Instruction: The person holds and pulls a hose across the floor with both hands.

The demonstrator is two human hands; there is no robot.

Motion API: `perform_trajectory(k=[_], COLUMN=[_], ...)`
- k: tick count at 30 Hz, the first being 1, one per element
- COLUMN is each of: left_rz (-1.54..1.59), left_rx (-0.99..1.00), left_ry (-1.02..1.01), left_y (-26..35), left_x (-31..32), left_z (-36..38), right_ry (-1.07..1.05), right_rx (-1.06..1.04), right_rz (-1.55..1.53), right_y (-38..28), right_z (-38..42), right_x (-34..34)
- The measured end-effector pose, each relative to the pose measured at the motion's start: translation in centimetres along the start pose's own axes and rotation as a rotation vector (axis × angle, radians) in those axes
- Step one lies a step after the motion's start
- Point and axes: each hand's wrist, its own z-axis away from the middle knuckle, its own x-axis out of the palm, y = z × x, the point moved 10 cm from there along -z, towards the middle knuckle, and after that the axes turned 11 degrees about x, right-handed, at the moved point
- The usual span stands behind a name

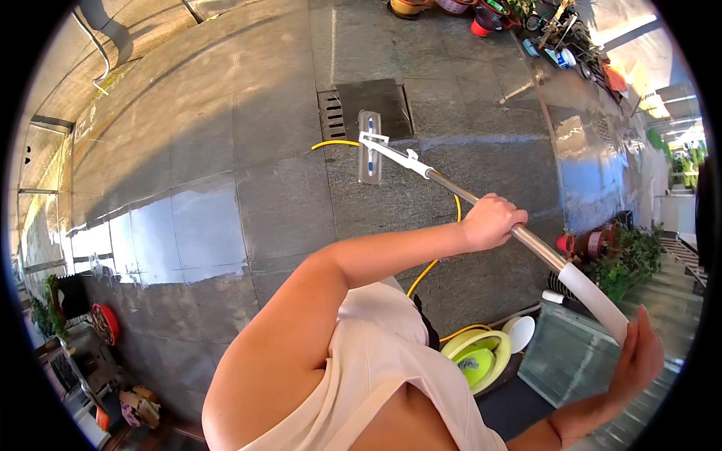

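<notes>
A flat mop with a metal pole slants across the view. Its clear, pale mop head is over the wet grey floor, beside a drain grate. My left hand is closed round the middle of the pole, my arm reaching across my body. At the lower right, my right hand is at the end of the white handle grip, fingers fairly straight against it; part of its hold is hidden. A yellow hose runs over the floor, passing behind the pole.
A dark slab adjoins the drain grate. Near my feet are a green basin and a white bowl, beside a glass tank. Potted plants stand at right; more pots line the far edge.
</notes>
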Motion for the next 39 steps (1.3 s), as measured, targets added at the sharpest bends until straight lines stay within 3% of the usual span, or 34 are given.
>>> perform_trajectory(k=[3, 5, 9, 12, 14, 16, 21, 29, 33, 39], left_rz=[0.109, 0.157, 0.274, 0.337, 0.346, 0.341, 0.309, 0.138, 0.008, -0.244], left_rx=[-0.003, -0.024, -0.086, -0.156, -0.165, -0.181, -0.188, -0.36, -0.418, -0.529], left_ry=[0.189, 0.234, 0.271, 0.094, 0.049, -0.018, -0.034, -0.037, 0.0, 0.189], left_y=[-3.1, -6.3, -13.7, -18.6, -19.3, -18.7, -13.9, -7.4, -4.5, -0.7], left_x=[1.9, 4.6, 10.2, 15.4, 16.1, 16.8, 11.2, -4.4, -12.2, -21.7], left_z=[-3.8, -5.1, -4.2, -1.0, -0.1, 1.3, 3.6, 11.5, 17.8, 29.2], right_ry=[0.043, 0.116, 0.027, 0.024, 0.044, -0.023, -0.102, 0.109, 0.232, 0.164], right_rx=[-0.207, -0.373, -0.616, -0.885, -0.927, -0.828, -0.698, -0.659, -0.71, -0.911], right_rz=[0.148, 0.253, 0.316, 0.306, 0.28, 0.216, 0.013, -0.238, -0.289, -0.539], right_y=[-2.0, -6.1, -13.2, -17.7, -19.2, -18.6, -18.7, -24.7, -28.3, -35.9], right_z=[-2.8, -4.5, -6.2, -4.7, -4.5, -5.7, -7.3, -6.4, -3.9, 0.9], right_x=[0.4, 2.3, 9.5, 17.1, 18.5, 17.4, 10.4, -1.4, -5.6, -9.3])
